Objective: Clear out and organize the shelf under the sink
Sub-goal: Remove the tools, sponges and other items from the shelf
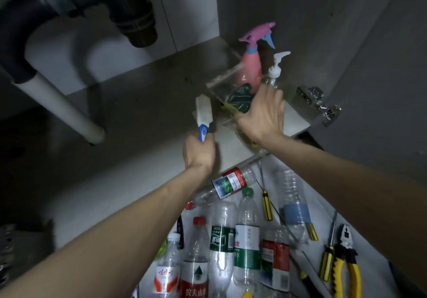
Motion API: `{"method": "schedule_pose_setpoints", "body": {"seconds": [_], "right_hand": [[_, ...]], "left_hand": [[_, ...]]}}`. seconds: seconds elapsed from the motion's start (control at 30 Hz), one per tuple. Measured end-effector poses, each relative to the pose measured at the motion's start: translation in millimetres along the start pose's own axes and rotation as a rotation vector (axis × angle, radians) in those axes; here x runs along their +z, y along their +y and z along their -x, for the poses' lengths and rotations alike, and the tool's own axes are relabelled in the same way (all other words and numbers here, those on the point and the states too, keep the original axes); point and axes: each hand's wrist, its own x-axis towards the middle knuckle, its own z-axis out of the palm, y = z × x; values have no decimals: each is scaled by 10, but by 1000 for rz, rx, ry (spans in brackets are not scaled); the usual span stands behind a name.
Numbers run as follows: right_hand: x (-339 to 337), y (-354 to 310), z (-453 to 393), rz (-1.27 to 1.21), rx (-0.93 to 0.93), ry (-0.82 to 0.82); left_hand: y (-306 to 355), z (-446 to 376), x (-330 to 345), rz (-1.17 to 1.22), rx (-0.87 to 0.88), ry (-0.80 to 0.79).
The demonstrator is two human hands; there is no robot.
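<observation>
My left hand [199, 153] grips the blue handle of a white scrub brush [203, 115], which points up over the cabinet shelf [129, 117]. My right hand [263, 113] rests with spread fingers on a clear plastic box [227, 85] at the shelf's right side; the box holds dark green and yellow items. Behind the box, against the right wall, stand a pink spray bottle [251, 64] and a clear pump bottle [275, 71].
Drain pipes [76, 4] and a white pipe [62, 106] hang over the shelf's left. A door hinge [318, 103] sticks out at right. On the floor in front lie several plastic bottles [246, 240], screwdrivers [266, 205] and yellow pliers [346, 258].
</observation>
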Motion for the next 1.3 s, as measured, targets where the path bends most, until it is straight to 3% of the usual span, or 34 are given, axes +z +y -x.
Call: {"method": "schedule_pose_setpoints", "body": {"seconds": [0.3, 0.43, 0.6, 0.7, 0.93, 1.13, 1.2, 1.3], "right_hand": [[-334, 294, 1018, -214, 152, -176], [-609, 361, 1696, -216, 147, -166], [-861, 679, 2788, -136, 126, -278], [-990, 918, 3475, -139, 267, -320], [-1165, 983, 4788, 75, 736, -534], [-1205, 969, 5146, 196, 625, -892], [-1243, 972, 5087, 204, 607, -917], [-1290, 951, 4913, 277, 556, -819]], "left_hand": [[-369, 826, -627, -126, 148, -172], [-526, 1301, -831, -313, 275, -218], [-989, 1910, -979, -737, 429, -595], [-1329, 2267, -1013, -810, 414, -755], [-1855, 2912, -989, -1101, 510, -951], [-1831, 3027, -881, -1153, 427, -964], [-1799, 3009, -893, -1176, 416, -995], [-1754, 2989, -894, -1185, 432, -988]]}}
